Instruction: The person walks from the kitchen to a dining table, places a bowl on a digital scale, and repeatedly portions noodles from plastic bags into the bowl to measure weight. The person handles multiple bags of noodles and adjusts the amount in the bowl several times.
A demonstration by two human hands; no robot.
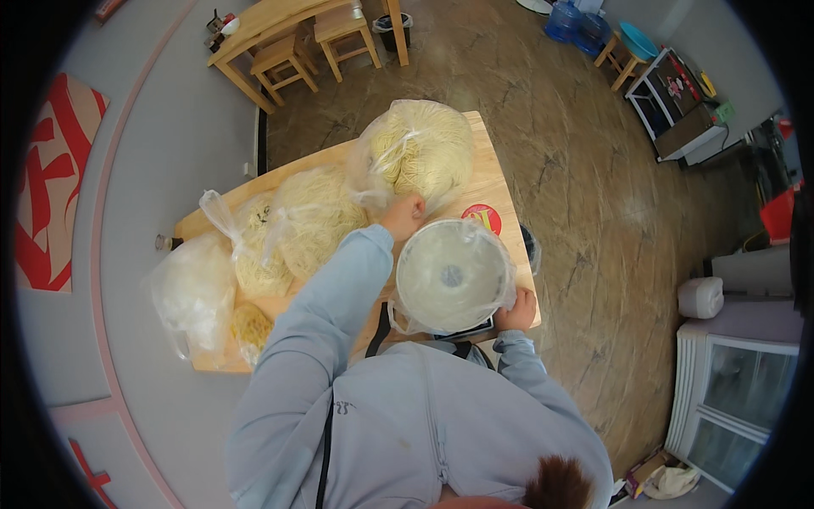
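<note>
A round, pale basin (pixel 451 275) with clear plastic film over and around it stands before me, partly above a dark flat device (pixel 467 329). My right hand (pixel 518 310) is curled at its near right side, with the plastic bag (pixel 507 289) bunched against the fingers. At the far left of the rim is my left hand (pixel 405 215), fingers curled; whether it grips plastic is hidden. Just beyond that hand sits a large clear bag of yellow noodles (pixel 439 143). Two more noodle bags, a middle one (pixel 318 213) and a knotted one (pixel 259 254), lie left of it.
The wooden table (pixel 493 162) also carries a puffed clear bag (pixel 194 296) and a small bag of yellowish food (pixel 251 326). A round red sticker (pixel 482 218) marks the tabletop. A lined bin (pixel 529 249) stands past its right edge; a wall (pixel 184 127) runs along the left.
</note>
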